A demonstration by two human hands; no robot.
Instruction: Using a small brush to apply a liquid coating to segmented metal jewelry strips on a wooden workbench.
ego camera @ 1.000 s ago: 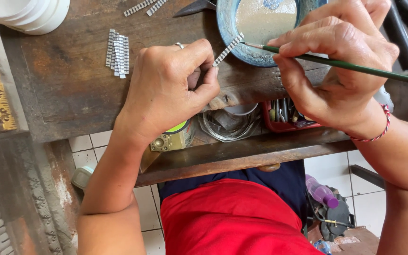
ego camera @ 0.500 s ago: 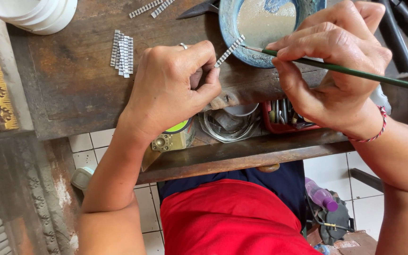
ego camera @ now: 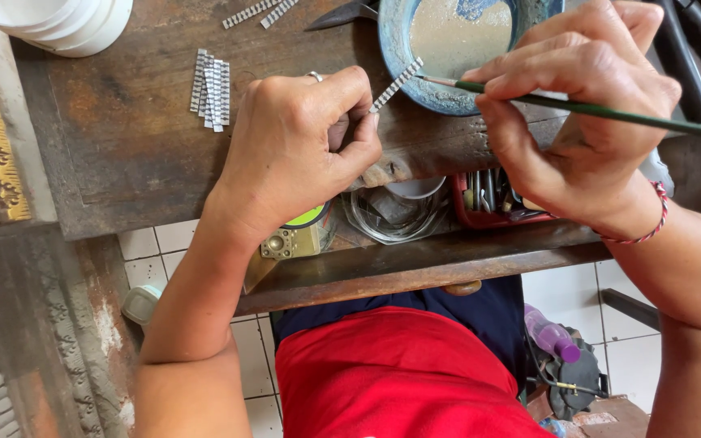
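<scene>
Left hand (ego camera: pixel 298 154) has its grip clenched on a small ribbed metal strip (ego camera: pixel 397 84), pinched between thumb and fingers and angled up over the edge of the blue bowl (ego camera: pixel 395 49). Right hand (ego camera: pixel 582 122) grasps a thin green brush (ego camera: pixel 610 109), its tip touching the strip's upper end. More strips (ego camera: pixel 211 89) lie stacked on the worn wooden desk (ego camera: pixel 115 154), well left of the hand.

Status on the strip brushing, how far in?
Done: cannot tell which strips are coated. In hand: left hand pinches one patterned metal strip; right hand touches the green brush tip to it, over the blue bowl. Possibly left: strip pile, two strips further up.
</scene>
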